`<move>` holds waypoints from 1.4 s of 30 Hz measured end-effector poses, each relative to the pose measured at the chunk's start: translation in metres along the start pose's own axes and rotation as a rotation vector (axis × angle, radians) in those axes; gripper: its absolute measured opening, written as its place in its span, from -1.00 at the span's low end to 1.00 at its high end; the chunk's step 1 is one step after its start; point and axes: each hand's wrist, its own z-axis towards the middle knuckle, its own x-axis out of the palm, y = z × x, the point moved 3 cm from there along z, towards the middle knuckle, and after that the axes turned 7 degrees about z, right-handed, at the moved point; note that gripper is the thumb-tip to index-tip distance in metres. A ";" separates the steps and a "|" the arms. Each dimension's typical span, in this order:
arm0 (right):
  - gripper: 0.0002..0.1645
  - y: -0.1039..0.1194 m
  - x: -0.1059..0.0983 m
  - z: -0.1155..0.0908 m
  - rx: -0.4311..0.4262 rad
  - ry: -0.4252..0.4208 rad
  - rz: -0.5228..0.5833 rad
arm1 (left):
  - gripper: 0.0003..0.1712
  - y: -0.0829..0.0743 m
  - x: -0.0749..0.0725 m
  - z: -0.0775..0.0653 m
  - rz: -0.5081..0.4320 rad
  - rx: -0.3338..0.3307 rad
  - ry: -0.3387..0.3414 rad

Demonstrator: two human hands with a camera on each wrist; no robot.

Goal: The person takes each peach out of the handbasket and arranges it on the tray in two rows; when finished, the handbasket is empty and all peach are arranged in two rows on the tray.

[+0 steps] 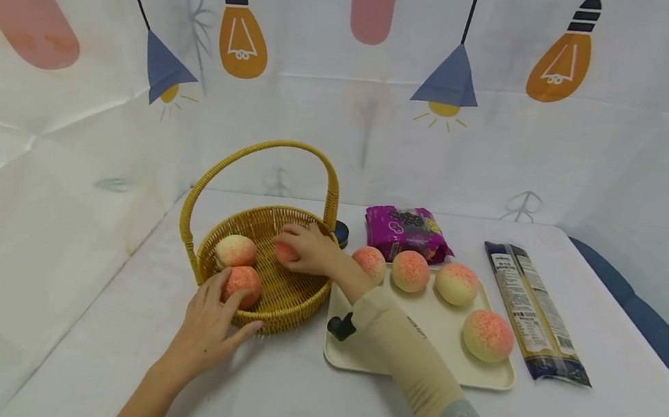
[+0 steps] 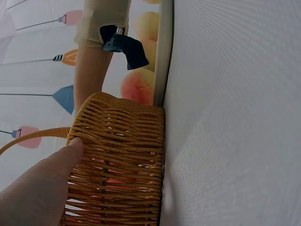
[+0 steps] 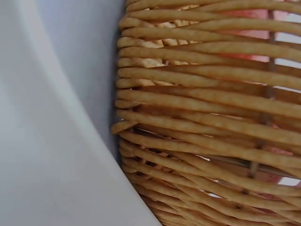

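Observation:
A round wicker basket (image 1: pixel 296 297) with a tall arched handle stands on the white table. My left hand (image 1: pixel 204 335) holds its near rim, thumb outside the wall and fingers over the edge beside a pink peach (image 1: pixel 244 285). In the left wrist view the thumb (image 2: pixel 63 162) lies against the weave. Reaching over the basket's right side, my right hand (image 1: pixel 312 251) grips another peach (image 1: pixel 285 251) inside, partly covered by the fingers. A paler peach (image 1: pixel 236 252) sits at the basket's left. The right wrist view is filled by the woven wall (image 3: pixel 202 103).
Right of the basket lies a cream tray (image 1: pixel 416 362) bearing several peaches (image 1: pixel 488 336). Behind it is a purple snack bag (image 1: pixel 406 230), with a dark round object (image 1: pixel 341 232) near the basket. A long noodle-like packet (image 1: pixel 536 314) lies farther right.

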 end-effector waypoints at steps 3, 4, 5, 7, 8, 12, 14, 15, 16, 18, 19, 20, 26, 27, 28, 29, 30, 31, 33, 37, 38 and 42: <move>-0.52 0.002 -0.005 -0.004 0.004 -0.019 0.034 | -0.38 0.000 0.000 0.000 -0.001 0.000 0.002; -0.53 0.003 -0.006 -0.006 0.009 -0.022 0.041 | -0.38 0.000 0.000 0.000 0.000 -0.001 0.004; -0.53 0.003 -0.008 -0.007 0.013 -0.025 0.052 | -0.38 0.000 0.000 0.000 -0.002 -0.001 0.006; -0.53 0.005 -0.010 -0.010 0.012 -0.032 0.056 | -0.38 0.000 0.000 0.000 -0.003 -0.002 0.008; -0.53 0.005 -0.012 -0.012 0.011 -0.037 0.060 | -0.38 0.000 0.000 0.000 -0.004 -0.002 0.009; -0.53 0.009 -0.018 -0.019 -0.019 -0.072 0.077 | -0.39 0.000 0.001 0.000 -0.005 -0.007 0.015; -0.52 0.011 -0.021 -0.023 -0.057 -0.098 0.076 | -0.39 0.000 0.001 0.000 -0.005 -0.010 0.019; -0.52 0.012 -0.022 -0.024 -0.076 -0.114 0.070 | -0.39 0.000 0.001 0.000 -0.006 -0.011 0.020; -0.52 0.013 -0.023 -0.026 -0.099 -0.130 0.066 | -0.39 0.000 0.001 0.000 -0.006 -0.012 0.022; -0.52 0.015 -0.026 -0.029 -0.135 -0.161 0.064 | -0.39 0.000 0.001 0.000 -0.007 -0.013 0.025; -0.52 0.016 -0.027 -0.031 -0.146 -0.175 0.061 | -0.39 0.001 0.001 0.000 -0.007 -0.013 0.025; -0.52 0.017 -0.028 -0.032 -0.156 -0.187 0.065 | -0.38 0.001 0.001 0.000 -0.007 -0.013 0.026; -0.52 0.023 -0.035 -0.041 -0.197 -0.245 0.052 | -0.38 0.002 0.004 -0.001 -0.012 -0.013 0.022; -0.52 0.024 -0.036 -0.043 -0.204 -0.254 0.044 | -0.38 0.002 0.004 -0.001 -0.014 -0.016 0.025; -0.52 0.025 -0.037 -0.045 -0.216 -0.265 0.042 | -0.38 0.001 0.004 -0.001 -0.015 -0.019 0.027; -0.52 0.025 -0.038 -0.046 -0.225 -0.273 0.039 | -0.38 0.001 0.003 -0.001 -0.017 -0.022 0.030; -0.52 0.026 -0.039 -0.048 -0.234 -0.280 0.041 | -0.38 0.001 0.003 0.000 -0.018 -0.026 0.033; -0.52 0.026 -0.040 -0.050 -0.247 -0.289 0.041 | -0.38 0.001 0.003 0.000 -0.020 -0.029 0.036; -0.52 0.027 -0.042 -0.054 -0.272 -0.313 0.046 | -0.38 0.001 0.002 0.000 -0.023 -0.031 0.037; -0.53 0.027 -0.045 -0.063 -0.301 -0.336 0.060 | -0.37 0.001 0.001 0.000 -0.026 -0.029 0.032; -0.53 0.027 -0.046 -0.065 -0.302 -0.338 0.062 | -0.37 0.001 0.001 0.000 -0.025 -0.029 0.031; -0.51 0.027 -0.049 -0.075 -0.282 -0.322 0.073 | -0.37 0.001 0.001 0.000 -0.025 -0.029 0.031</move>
